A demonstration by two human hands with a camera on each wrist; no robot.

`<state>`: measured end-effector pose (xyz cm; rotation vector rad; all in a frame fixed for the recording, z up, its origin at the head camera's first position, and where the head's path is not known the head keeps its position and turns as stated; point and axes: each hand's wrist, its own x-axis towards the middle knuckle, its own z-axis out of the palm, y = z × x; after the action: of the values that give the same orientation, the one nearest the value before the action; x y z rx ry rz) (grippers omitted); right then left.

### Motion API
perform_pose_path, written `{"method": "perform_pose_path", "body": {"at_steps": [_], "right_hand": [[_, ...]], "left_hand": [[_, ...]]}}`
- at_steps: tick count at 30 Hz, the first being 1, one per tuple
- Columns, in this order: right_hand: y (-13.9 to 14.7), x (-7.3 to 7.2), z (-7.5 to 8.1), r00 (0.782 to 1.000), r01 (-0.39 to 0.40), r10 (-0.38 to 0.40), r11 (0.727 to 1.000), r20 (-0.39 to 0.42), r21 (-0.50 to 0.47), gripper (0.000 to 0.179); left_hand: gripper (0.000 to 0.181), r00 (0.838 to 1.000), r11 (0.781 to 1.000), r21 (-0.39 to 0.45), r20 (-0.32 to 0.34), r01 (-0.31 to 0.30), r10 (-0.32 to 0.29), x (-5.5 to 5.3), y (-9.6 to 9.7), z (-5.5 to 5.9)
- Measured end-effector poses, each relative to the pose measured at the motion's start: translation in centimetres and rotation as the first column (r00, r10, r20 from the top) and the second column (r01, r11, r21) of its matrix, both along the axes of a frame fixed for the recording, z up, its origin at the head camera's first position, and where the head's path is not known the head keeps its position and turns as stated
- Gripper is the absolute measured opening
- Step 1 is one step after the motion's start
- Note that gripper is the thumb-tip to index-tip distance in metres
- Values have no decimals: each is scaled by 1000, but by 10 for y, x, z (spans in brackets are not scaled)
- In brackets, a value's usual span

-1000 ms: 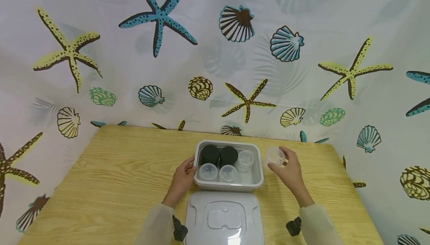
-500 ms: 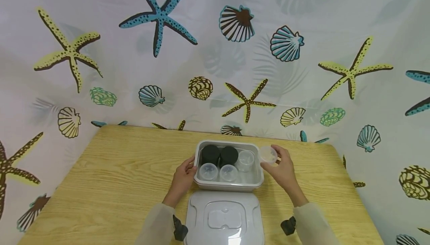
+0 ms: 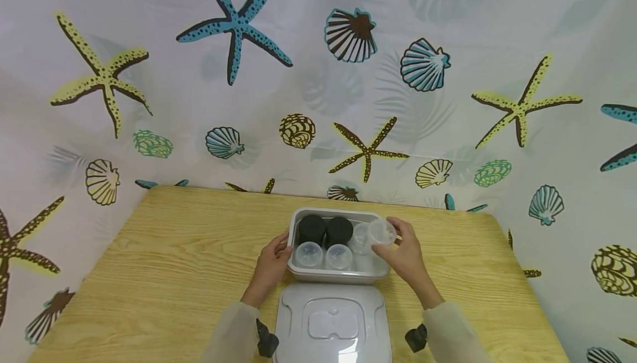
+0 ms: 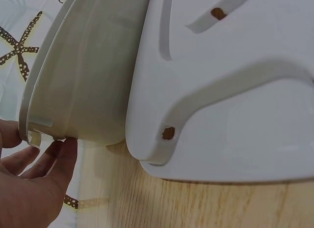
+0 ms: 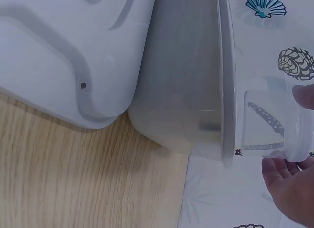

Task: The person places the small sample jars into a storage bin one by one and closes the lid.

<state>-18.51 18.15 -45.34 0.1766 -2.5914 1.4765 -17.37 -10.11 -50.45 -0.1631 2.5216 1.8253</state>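
Note:
A light grey plastic storage box stands uncovered on the table. My left hand grips its left end, thumb at the rim and fingers underneath, as the left wrist view shows on the box wall. Between thumb and fingers my right hand pinches a small clear plastic jar with a frosted lid, over the box's right end. Seen from the right wrist, this clear jar is above rim height. Inside the box are two black round containers and several clear jars, one partly hidden behind the held jar.
The box's white lid lies flat on the wooden table, directly in front of the box. Behind the table hangs a white cloth printed with starfish and shells.
My right hand has carried the clear jar leftward, from beside the box to over its right end. The left hand has stayed at the box's left end.

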Motion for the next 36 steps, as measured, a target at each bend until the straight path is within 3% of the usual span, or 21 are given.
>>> {"method": "perform_pose_path", "body": {"at_steps": [8,18,36], "right_hand": [[-7,2,-4,996,0,3,999,86,-43,65],[-11,8,-10,994,11,-9,1000,111,-13,65],[-8,13,-22,998,5,-5,1000,70,5,66]], "left_hand": [[43,1000,1000,5,6,-6,6,0,1,0],[43,1000,1000,15,13,-12,12,-2,1,-2],[44,999,1000,8,27,-20,19,-3,1,-4]]}}
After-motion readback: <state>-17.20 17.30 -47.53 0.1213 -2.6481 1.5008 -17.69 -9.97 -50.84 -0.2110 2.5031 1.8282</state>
